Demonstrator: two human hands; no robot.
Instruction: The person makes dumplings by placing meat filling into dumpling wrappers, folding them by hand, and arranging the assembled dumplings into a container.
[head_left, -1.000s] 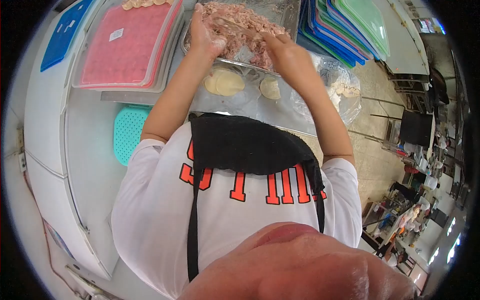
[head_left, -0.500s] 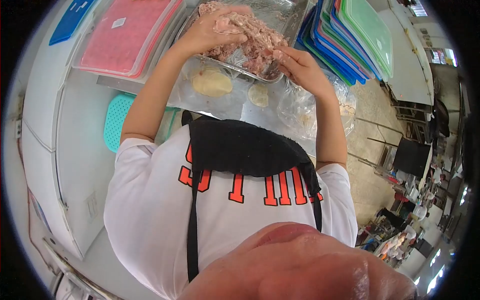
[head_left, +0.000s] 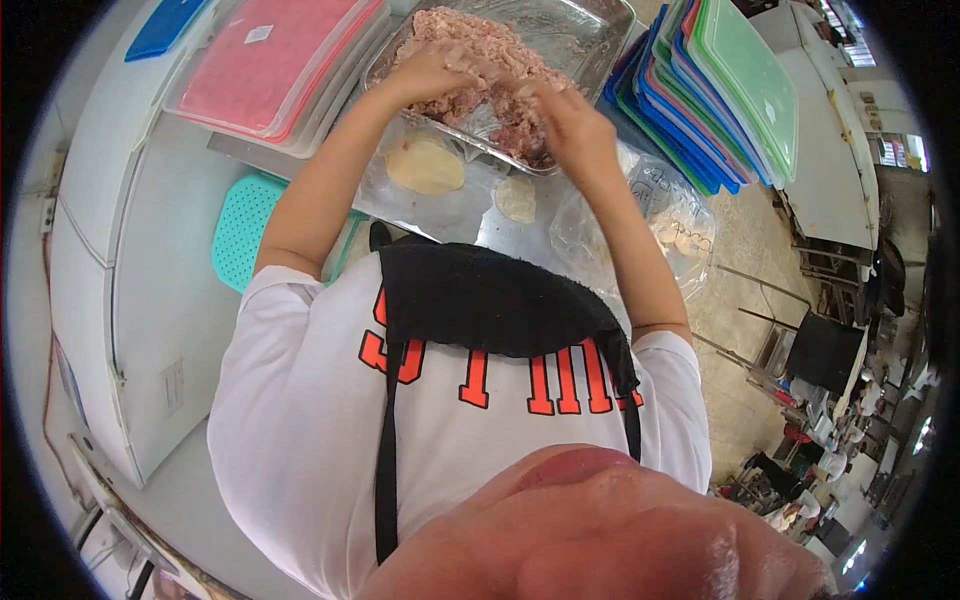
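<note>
Pink minced meat [head_left: 500, 75] in metal tray [head_left: 590, 30]; left hand [head_left: 425, 72], right hand [head_left: 565, 125] both clutching clumps.

The minced meat [head_left: 490, 70] is pale pink in a shiny silver metal tray [head_left: 590, 30], with cream-coloured dough rounds [head_left: 425, 165] on clear plastic beside it. A pink-lidded container [head_left: 275, 60] sits above a perforated turquoise mat [head_left: 245, 235], and stacked blue and green lids [head_left: 720, 90] lie opposite. The white T-shirt [head_left: 300, 420] bears orange-red letters edged black, under a black apron [head_left: 490, 295].

Head camera, ours, looks steeply down past chin and chest, close over the steel counter [head_left: 330, 175]; fisheye edges catch the room at right; single view.
</note>
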